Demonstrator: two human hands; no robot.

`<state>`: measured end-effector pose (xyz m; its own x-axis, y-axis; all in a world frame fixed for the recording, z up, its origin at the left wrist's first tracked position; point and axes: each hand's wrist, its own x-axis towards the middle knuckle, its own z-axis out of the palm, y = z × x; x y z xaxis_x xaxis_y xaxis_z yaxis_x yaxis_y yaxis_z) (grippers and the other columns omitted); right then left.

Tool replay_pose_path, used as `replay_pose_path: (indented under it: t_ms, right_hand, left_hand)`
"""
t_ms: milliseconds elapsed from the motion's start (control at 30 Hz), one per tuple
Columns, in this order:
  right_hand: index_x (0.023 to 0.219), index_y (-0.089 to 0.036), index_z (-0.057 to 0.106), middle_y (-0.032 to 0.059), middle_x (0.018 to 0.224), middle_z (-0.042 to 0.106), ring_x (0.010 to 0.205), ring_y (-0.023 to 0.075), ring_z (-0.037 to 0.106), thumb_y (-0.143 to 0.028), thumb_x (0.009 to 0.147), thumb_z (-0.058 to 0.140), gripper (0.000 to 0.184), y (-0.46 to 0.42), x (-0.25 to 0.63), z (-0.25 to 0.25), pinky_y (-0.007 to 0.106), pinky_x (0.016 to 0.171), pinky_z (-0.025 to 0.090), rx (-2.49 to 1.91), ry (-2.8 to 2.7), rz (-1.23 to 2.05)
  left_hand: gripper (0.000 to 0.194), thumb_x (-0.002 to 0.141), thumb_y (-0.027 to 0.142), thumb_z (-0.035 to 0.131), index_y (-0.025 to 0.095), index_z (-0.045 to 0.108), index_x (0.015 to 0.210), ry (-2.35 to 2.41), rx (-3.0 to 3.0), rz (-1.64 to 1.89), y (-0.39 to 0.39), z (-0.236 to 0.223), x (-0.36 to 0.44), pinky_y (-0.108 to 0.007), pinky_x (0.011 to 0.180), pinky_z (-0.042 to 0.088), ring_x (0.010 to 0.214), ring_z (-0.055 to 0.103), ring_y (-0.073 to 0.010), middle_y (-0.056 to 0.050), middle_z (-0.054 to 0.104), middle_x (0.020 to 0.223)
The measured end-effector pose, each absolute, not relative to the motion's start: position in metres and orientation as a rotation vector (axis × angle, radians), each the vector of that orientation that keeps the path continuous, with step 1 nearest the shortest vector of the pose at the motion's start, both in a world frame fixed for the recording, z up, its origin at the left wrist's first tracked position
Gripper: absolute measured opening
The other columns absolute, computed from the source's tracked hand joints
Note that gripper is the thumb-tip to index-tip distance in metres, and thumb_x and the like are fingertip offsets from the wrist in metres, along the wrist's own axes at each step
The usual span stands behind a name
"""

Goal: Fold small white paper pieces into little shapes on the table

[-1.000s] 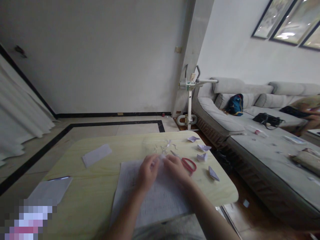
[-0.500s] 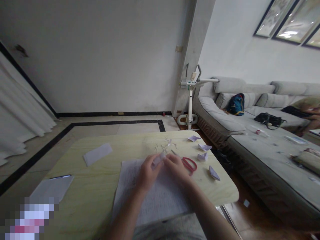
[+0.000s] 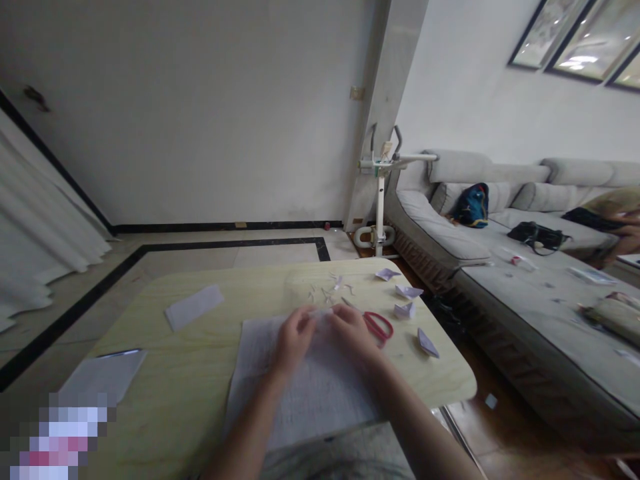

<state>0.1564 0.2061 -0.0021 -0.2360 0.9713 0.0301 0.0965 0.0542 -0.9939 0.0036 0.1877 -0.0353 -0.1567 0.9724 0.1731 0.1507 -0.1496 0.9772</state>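
Between my fingertips is a small white piece of paper, partly hidden by the fingers. My left hand pinches its left side, and my right hand grips its right side. Both hands are over the top of a large printed sheet on the table. Just right of my right hand lie scissors with red handles, blades pointing up and left. Thin paper scraps are scattered beyond my fingers. Several folded paper boats stand along the table's right side.
On the left of the pale wooden table lie a folded white paper and another sheet with a pen on it. A grey sofa with a backpack is to the right, where a person sits.
Half a second ago the small paper stood up higher between my fingers; now it is lower and flatter. Both hands keep nearly the same place over the sheet.
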Motion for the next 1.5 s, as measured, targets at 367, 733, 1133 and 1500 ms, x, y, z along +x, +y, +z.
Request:
replay_pose_path:
  t_ms: [367, 733, 1133, 1500]
  right_hand:
    - [0.074, -0.016, 0.060, -0.0028, 0.059, 0.053, 0.051, 0.0103, 0.045, -0.041, 0.073, 0.067, 0.026, 0.207, 0.157, 0.001, 0.021, 0.050, 0.033, -1.002, -1.242, 1.578]
    - [0.070, -0.016, 0.063, -0.0034, 0.057, 0.053, 0.050, 0.0100, 0.044, -0.039, 0.072, 0.069, 0.024, 0.210, 0.157, 0.001, 0.021, 0.047, 0.031, -1.159, -1.342, 1.390]
    - [0.070, -0.015, 0.063, -0.0027, 0.059, 0.055, 0.052, 0.0102, 0.046, -0.038, 0.076, 0.066, 0.023, 0.211, 0.160, -0.001, 0.021, 0.049, 0.033, -1.146, -1.426, 1.404]
    - [0.072, -0.016, 0.060, -0.0034, 0.056, 0.053, 0.048, 0.0087, 0.045, -0.035, 0.072, 0.072, 0.023, 0.213, 0.163, -0.008, 0.020, 0.047, 0.029, -0.901, -1.138, 1.743]
  left_hand:
    - [0.028, 0.069, 0.032, 0.071, 0.012, 0.068, 0.088, 1.109, 0.980, 1.365, 0.184, -0.010, 0.006, -0.025, 0.063, 0.052, 0.067, 0.064, -0.0148, -0.003, 0.070, 0.076]
    - [0.025, 0.070, 0.033, 0.067, 0.014, 0.072, 0.085, 1.340, 1.168, 1.377, 0.187, -0.014, 0.000, -0.029, 0.068, 0.054, 0.074, 0.069, -0.0203, -0.006, 0.075, 0.081]
    - [0.025, 0.069, 0.036, 0.070, 0.013, 0.071, 0.080, 1.224, 1.062, 1.340, 0.188, -0.018, 0.000, -0.027, 0.064, 0.054, 0.067, 0.065, -0.0177, -0.002, 0.071, 0.074]
    - [0.021, 0.075, 0.034, 0.069, 0.014, 0.071, 0.077, 1.022, 0.984, 1.284, 0.185, -0.014, -0.004, -0.022, 0.064, 0.047, 0.065, 0.060, -0.0125, -0.001, 0.068, 0.070]
